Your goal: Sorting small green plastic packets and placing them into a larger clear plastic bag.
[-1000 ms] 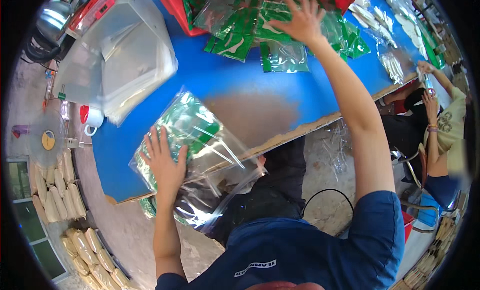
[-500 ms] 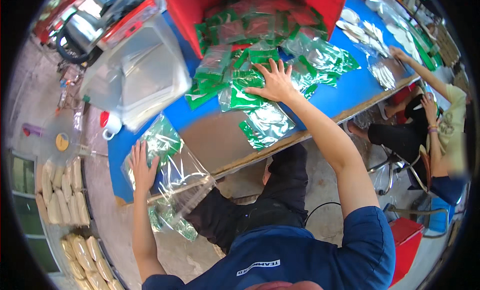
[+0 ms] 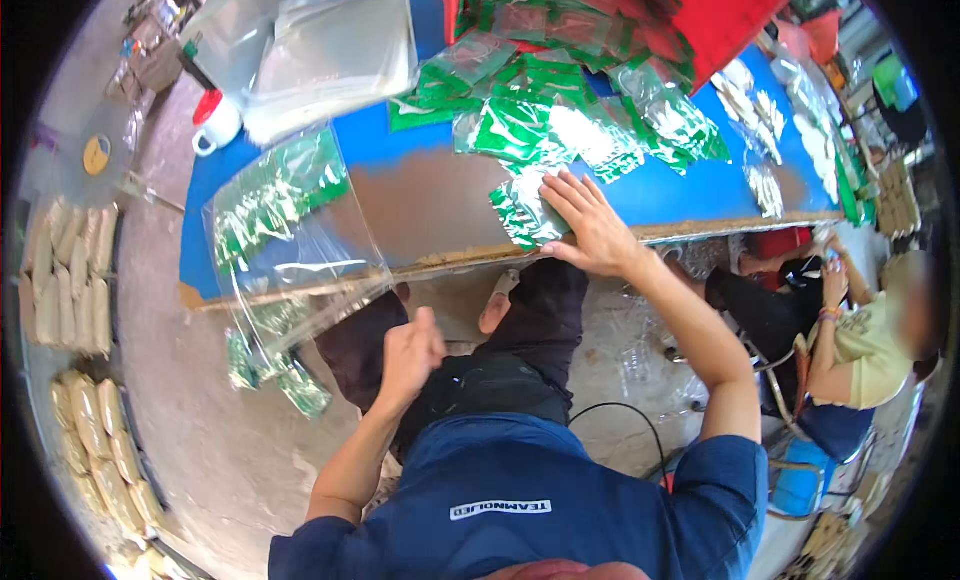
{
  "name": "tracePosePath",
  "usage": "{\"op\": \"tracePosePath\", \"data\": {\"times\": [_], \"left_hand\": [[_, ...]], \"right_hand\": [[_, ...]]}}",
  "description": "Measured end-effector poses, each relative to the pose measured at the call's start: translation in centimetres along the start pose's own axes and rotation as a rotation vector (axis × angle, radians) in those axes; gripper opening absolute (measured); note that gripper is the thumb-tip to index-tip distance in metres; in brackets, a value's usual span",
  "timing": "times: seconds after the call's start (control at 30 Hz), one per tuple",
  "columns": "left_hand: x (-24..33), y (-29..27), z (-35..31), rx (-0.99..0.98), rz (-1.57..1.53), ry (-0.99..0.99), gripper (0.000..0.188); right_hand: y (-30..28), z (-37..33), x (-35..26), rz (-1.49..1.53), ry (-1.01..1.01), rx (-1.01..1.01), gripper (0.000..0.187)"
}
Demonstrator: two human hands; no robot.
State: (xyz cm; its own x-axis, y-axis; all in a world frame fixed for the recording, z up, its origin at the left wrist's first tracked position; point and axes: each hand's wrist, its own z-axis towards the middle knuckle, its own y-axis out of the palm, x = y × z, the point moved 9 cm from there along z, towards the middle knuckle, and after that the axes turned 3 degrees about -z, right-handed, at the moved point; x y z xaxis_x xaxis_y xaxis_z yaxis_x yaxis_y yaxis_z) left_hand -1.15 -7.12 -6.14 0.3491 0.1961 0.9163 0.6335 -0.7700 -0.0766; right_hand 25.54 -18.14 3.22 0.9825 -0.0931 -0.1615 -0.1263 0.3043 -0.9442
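Note:
My right hand [image 3: 597, 228] lies with its fingers stretched out at the table's front edge, touching the right side of a small clear-and-green plastic packet [image 3: 518, 212]. Below the edge, above my lap, my left hand [image 3: 412, 356] is raised with its fingers curled in and nothing visible in them. To the left, a large clear plastic bag [image 3: 345, 245] lies partly over the edge, with green packets [image 3: 280, 205] in a row in it. More green-printed packets [image 3: 290, 375] hang beneath the edge there. A heap of similar packets [image 3: 520, 120] spreads out beyond my right hand.
A red bin [image 3: 730, 25] stands behind the heap on the blue table [image 3: 690, 195]. Clear plastic sheets [image 3: 335, 65] and a white mug [image 3: 217, 122] are at the left. Pale flat pieces [image 3: 745, 105] lie on the right; a person [image 3: 850, 340] sits there. Filled sacks [image 3: 70, 280] are stacked left.
My left hand has left the large bag and moved right, down over my lap, its fingers curling. My right hand has drawn back from the heap to the packet at the front edge.

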Motion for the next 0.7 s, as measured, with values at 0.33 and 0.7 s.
{"op": "tracePosePath", "data": {"times": [0.33,0.7], "left_hand": [[0.4,7.3,3.5,0.065,-0.813,0.040,0.029],[0.0,2.7,1.0,-0.167,-0.745,-0.055,0.043]], "right_hand": [[1.9,8.1,-4.5,0.224,0.103,0.049,0.039],[1.4,1.1,-8.0,0.562,0.126,0.164,0.030]]}}
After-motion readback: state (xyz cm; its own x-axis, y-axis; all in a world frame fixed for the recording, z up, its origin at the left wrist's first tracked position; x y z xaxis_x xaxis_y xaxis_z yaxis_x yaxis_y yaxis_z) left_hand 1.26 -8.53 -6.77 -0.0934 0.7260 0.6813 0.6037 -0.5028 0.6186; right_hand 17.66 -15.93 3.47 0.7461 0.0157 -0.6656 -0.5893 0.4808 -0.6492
